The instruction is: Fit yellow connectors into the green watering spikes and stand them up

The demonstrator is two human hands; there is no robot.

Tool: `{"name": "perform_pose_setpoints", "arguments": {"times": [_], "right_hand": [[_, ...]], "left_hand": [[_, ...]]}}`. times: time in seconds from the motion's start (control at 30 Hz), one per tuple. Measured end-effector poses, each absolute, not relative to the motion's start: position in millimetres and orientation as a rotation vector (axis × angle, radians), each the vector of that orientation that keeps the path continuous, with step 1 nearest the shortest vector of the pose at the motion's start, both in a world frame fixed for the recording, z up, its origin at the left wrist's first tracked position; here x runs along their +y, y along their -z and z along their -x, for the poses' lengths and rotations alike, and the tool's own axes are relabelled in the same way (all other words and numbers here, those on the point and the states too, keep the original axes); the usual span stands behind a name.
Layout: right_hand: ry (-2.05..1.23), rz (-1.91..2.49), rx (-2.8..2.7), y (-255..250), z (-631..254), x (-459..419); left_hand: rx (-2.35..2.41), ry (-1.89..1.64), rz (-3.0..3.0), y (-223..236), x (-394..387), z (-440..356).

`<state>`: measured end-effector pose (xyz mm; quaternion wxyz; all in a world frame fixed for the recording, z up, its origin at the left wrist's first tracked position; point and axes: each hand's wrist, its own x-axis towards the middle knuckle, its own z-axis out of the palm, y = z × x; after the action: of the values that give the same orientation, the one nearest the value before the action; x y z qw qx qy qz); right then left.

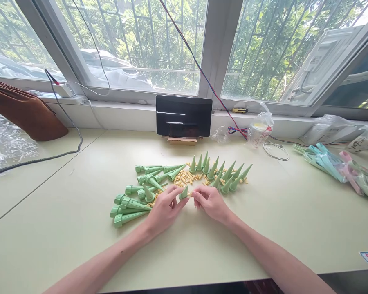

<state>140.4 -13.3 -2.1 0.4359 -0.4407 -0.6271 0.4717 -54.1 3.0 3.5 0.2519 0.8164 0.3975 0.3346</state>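
Observation:
A green plastic cone (184, 192) is gripped between the fingers of my left hand (166, 204), its tip pointing up. My right hand (211, 201) pinches a small yellow plastic piece (189, 194) against the side of that cone; whether it is seated in it I cannot tell. Beyond my hands lies a pile of similar yellow pieces (185, 177). Left of them, several long green cones (130, 203) lie on their sides with ribbed caps. To the right, a group of green cones (228, 173) stands upright, several with yellow pieces beside their bases.
A dark tablet (184, 116) leans on a cardboard stand (182, 141) at the back. A plastic-wrapped cup (260, 131), a coiled white cable (276, 151) and bagged pastel items (331, 163) are at the right. A brown bag (27, 110) and black cord (76, 134) are at the left.

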Motion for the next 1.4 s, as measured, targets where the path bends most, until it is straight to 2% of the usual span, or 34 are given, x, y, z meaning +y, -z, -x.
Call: {"name": "perform_pose_setpoints", "arguments": {"times": [0.63,1.4], "right_hand": [[-1.141,1.132,-1.647,4.1,-139.8,-12.6],[-1.088,1.185,-1.711,5.5,-138.9,-14.3]], "left_hand": [[0.886,-1.028,-2.242,-2.8,0.9,51.8],[0.888,-0.982,-2.265,-3.0,-2.8,52.0]]}}
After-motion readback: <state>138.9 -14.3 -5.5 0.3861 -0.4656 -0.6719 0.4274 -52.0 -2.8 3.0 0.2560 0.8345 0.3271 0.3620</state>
